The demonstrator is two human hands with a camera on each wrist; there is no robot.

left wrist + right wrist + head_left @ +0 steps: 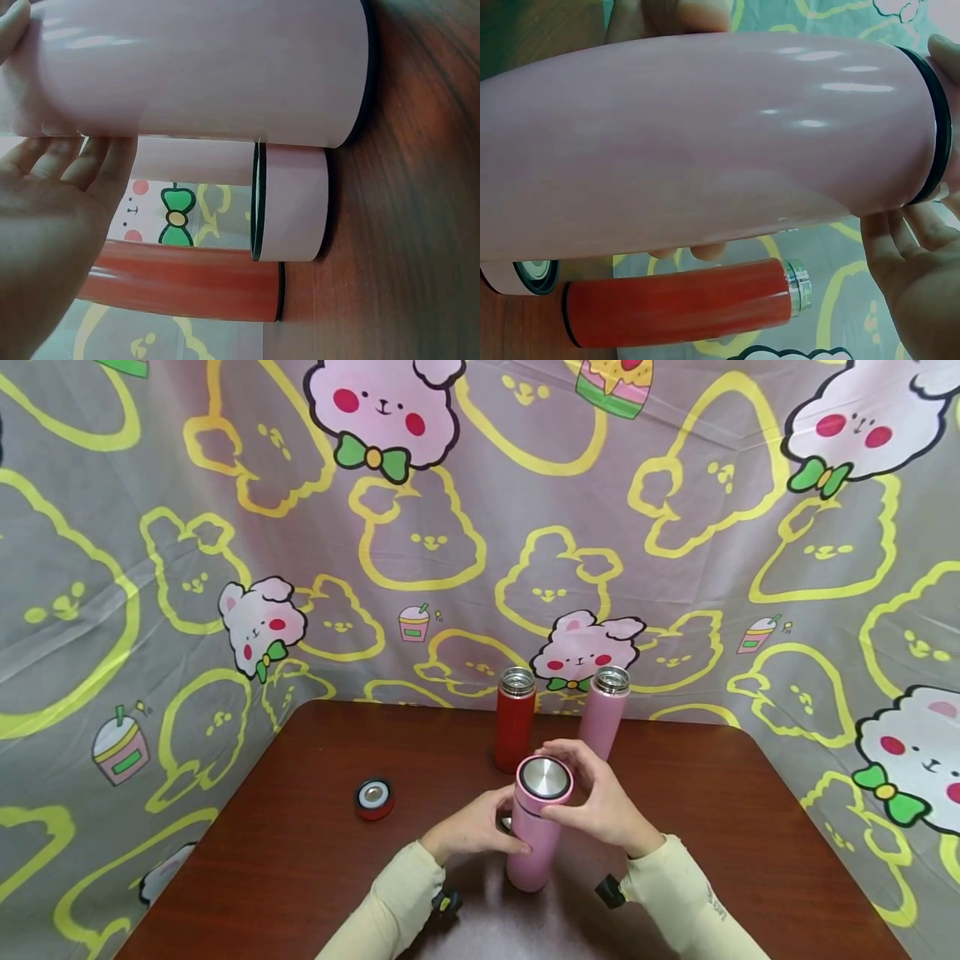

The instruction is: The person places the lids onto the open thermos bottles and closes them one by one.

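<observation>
A pink thermos bottle (pixel 534 852) with a steel-topped pink lid (pixel 545 777) stands nearly upright in front of me, between both hands. My left hand (pixel 474 825) grips its body from the left, thumb across the front. Around the lid curl the fingers and thumb of my right hand (pixel 602 797). In the left wrist view, a loose pink lid (pixel 296 202) lies on the table behind the bottle; the bottle and left hand mostly hide it from the head view. The right wrist view shows the bottle's long pink side (pixel 705 142) and a dark ring below its lid.
Toward the back of the brown table (pixel 300 868) stand a lidless red thermos bottle (pixel 514 727) and a lidless pink one (pixel 604 714), steel necks showing. A red lid (pixel 373 799) lies upturned at the left. Patterned cloth (pixel 465 552) hangs behind and along the sides.
</observation>
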